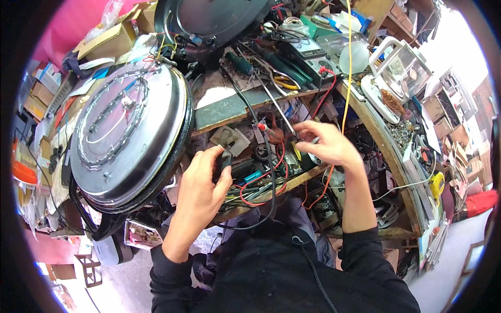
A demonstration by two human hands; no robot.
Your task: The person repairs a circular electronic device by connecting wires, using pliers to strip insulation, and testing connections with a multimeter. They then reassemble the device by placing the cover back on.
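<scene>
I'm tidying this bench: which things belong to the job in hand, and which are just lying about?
Seemingly in use:
small dark piece, in the left hand's grip
wooden-edged compartment, under the right hand
perhaps the round metal appliance, though untouched

Seemingly lying about:
cardboard box, upper left
small yellow item at the right
teal tube in the compartment

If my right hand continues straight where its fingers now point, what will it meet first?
For the right hand, probably the slim metal rod; depth is unclear, so they may already touch.
</scene>
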